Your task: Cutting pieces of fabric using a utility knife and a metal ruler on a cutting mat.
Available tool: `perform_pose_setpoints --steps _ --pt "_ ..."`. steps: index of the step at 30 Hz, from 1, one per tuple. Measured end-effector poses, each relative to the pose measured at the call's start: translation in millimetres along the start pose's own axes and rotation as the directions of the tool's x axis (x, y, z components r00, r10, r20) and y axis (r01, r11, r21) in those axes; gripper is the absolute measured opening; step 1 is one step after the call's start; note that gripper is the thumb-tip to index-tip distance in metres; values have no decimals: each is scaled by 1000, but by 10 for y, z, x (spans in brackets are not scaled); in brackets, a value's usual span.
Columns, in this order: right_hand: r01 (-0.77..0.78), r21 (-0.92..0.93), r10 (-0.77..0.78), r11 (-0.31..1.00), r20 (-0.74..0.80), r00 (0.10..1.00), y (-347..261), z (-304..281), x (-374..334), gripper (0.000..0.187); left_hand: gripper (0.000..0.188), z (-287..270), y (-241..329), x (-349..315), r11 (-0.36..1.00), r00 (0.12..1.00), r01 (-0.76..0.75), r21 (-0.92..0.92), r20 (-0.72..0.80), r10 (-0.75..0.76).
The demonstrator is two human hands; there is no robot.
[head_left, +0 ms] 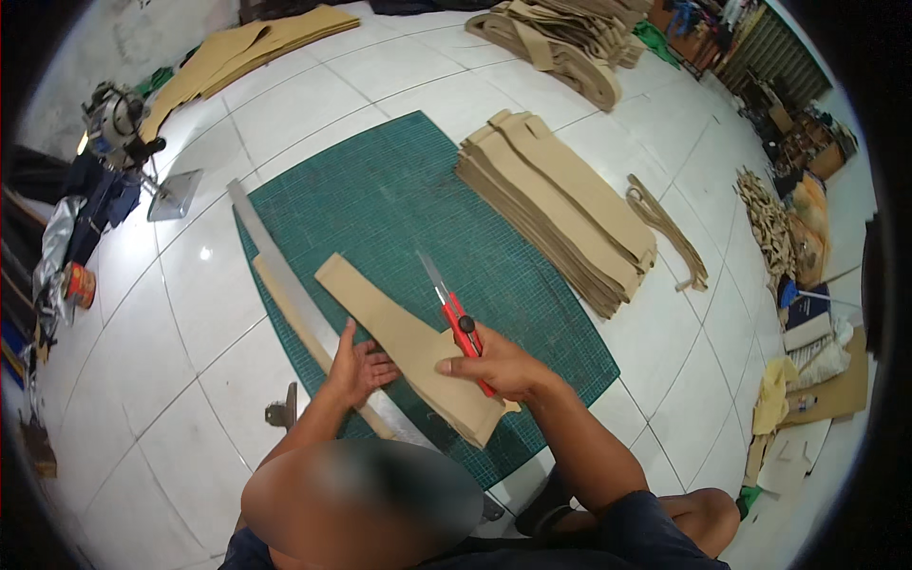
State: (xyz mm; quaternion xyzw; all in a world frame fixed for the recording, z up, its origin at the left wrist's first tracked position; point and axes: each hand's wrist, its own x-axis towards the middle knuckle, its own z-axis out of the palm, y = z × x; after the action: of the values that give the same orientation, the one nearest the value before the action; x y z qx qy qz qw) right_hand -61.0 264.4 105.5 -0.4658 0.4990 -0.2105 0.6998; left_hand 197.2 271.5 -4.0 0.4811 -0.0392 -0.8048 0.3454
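My right hand (499,364) is closed around a red utility knife (455,312), whose metal blade points forward over the green cutting mat (351,180). Beneath that hand lies a tan strip of sheet material (394,328), layered at its near end. My left hand (358,370) holds nothing; its fingers are stretched apart at the strip's left edge, and I cannot tell whether they press on it. A long metal ruler (290,278) runs along the mat's left side, passing by the left hand. Against the ruler's outer side rests a narrow tan offcut (287,309).
Stacked tan strips (560,204) overlap the mat's right edge, with thin offcuts (670,233) beyond. Farther off are a tan pile (551,57) and tan sheets (252,52). A machine on a metal base (174,197) stands left. A metal clip (281,408) lies near my left forearm.
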Motion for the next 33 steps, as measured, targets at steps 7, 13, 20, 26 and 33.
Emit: perform_pose_setpoints --steps 7,13,20,26,33 --pt "-96 -180 95 979 -14 995 -410 -742 -745 65 47 441 423 878 901 906 -418 -118 13 423" --pt "-27 -472 -181 881 -388 904 -330 -1962 -1127 65 59 1927 1008 1035 753 798 -602 267 244 551" --pt "-235 -580 -143 780 -530 836 -880 -2958 -945 67 67 3125 1452 1714 616 719 -695 372 333 610" --pt "-321 -663 -393 677 -694 603 -366 -3522 -594 60 108 3077 1428 2042 456 597 -521 722 -74 799" --pt "-117 -475 -208 872 -577 790 832 -1409 -347 38 63 972 1674 906 -28 538 -383 923 248 806"
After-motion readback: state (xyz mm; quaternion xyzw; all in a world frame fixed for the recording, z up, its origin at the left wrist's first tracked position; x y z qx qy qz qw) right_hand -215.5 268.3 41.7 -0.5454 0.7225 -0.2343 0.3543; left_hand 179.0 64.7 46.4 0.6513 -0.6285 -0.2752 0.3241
